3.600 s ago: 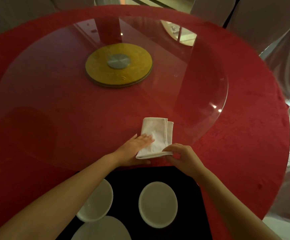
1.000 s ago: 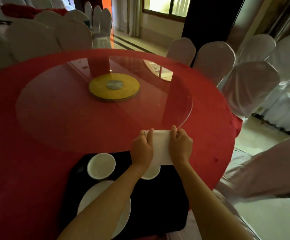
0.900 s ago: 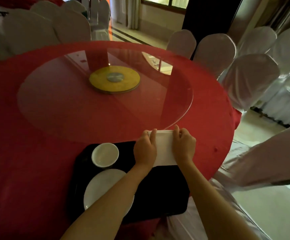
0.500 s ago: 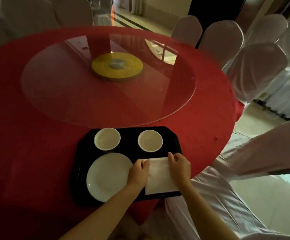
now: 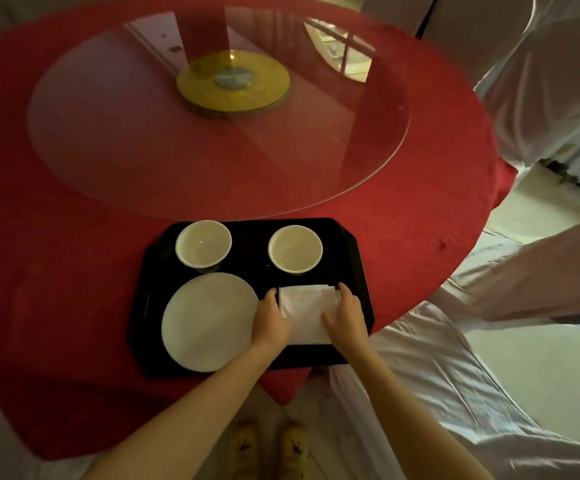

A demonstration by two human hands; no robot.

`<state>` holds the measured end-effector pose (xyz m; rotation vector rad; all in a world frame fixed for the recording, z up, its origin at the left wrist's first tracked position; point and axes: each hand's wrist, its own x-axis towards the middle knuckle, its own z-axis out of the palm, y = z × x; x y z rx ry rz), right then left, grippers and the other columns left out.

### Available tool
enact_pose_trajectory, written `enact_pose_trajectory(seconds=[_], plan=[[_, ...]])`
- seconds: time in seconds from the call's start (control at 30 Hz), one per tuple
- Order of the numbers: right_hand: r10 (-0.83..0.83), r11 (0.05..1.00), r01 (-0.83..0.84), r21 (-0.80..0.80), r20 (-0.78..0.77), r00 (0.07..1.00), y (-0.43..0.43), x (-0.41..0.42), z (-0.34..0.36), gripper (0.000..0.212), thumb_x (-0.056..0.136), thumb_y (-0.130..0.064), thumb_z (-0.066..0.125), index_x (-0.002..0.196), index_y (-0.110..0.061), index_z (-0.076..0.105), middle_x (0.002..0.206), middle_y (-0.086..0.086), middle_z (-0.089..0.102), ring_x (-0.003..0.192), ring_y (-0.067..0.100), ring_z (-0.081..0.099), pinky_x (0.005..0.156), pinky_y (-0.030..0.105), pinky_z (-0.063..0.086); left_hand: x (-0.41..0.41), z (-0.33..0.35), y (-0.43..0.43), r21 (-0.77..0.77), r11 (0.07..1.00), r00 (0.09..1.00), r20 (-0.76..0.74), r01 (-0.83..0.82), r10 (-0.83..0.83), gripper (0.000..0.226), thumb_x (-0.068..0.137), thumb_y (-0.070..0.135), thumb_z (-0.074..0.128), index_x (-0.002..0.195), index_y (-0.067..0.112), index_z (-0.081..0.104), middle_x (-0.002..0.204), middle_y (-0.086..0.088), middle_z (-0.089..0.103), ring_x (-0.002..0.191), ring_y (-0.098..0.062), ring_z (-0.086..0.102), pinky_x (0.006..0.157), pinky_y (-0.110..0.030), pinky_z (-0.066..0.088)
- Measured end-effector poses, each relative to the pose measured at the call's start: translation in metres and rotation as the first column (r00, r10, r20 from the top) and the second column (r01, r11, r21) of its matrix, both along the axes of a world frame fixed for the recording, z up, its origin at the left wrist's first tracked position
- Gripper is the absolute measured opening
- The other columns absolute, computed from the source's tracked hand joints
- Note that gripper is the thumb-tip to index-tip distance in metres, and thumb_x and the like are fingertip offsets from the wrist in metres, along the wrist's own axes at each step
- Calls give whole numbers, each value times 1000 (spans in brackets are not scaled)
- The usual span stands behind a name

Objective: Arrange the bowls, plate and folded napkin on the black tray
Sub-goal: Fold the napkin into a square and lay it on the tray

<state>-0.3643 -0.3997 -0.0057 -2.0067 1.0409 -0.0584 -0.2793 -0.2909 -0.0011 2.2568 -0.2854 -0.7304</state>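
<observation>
White folded napkin (image 5: 307,315) on near-right quarter of black tray (image 5: 350,265).
Long axis away from body; left hand (image 5: 270,322), right hand (image 5: 346,317) gripping its opposite long edges, equally near.

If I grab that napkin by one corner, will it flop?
Probably flop: the folded napkin looks like thin cloth, with loose layers at its far edge, so it may droop and unfold. Likely light, since it lies so flat on the black tray.
</observation>
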Motion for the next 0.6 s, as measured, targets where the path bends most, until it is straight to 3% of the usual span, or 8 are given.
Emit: enact_pose_trajectory(seconds=[0.1, 0.23, 0.3, 0.37, 0.47, 0.6], plan=[[60, 996, -59, -60, 13, 998, 4, 1, -3, 60, 89, -8, 48, 143, -11, 21, 139, 15, 33, 122, 26, 38, 94, 30, 36, -6, -3, 1, 15, 999, 994, 99, 44, -45, 48, 88, 5, 48, 134, 7, 37, 126, -17, 52, 113, -31, 54, 93, -39, 49], [153, 951, -165, -261, -66, 986, 6, -1, -4, 62, 87, -4, 44, 144, -9, 20, 151, 15, 21, 136, 30, 20, 108, 38, 29, -22, -11, 11, 33, 989, 968, 202, 146, -150, 68, 91, 5, 48, 147, 10, 11, 151, -13, 23, 137, -28, 31, 109, -35, 35], [263, 887, -277, -370, -90, 961, 7, -4, -7, 60, 91, -11, 44, 145, -8, 18, 154, 15, 15, 141, 30, 12, 115, 37, 16, -30, -18, 14, 103, 956, 898, 327, 275, -294, 65, 95, 11, 42, 148, 12, 3, 158, -10, 7, 145, -25, 11, 117, -34, 22], [398, 798, -435, -417, -177, 900, 7, -8, -14, 57, 96, -21, 38, 146, -6, 13, 156, 15, 8, 144, 27, 2, 118, 34, 4, -32, -27, 14, 272, 873, 781, 394, 404, -485, 61, 99, 19, 33, 147, 13, -4, 159, -8, -4, 146, -23, -5, 121, -36, 8], [452, 764, -529, -371, -278, 848, 7, -17, -26, 61, 99, -32, 30, 145, -8, -2, 156, 10, -9, 142, 22, -15, 119, 36, 0, -31, -37, 14, 484, 734, 676, 332, 476, -657, 58, 100, 29, 23, 146, 12, -8, 158, -7, -13, 145, -24, -16, 120, -42, -2], [438, 796, -517, -315, -289, 851, 13, -24, -32, 65, 98, -35, 29, 144, -9, -10, 155, 9, -14, 140, 19, -19, 117, 31, -6, -28, -42, 17, 511, 677, 650, 268, 531, -712, 57, 100, 31, 18, 146, 13, -10, 157, -5, -17, 143, -21, -21, 119, -40, -5]])
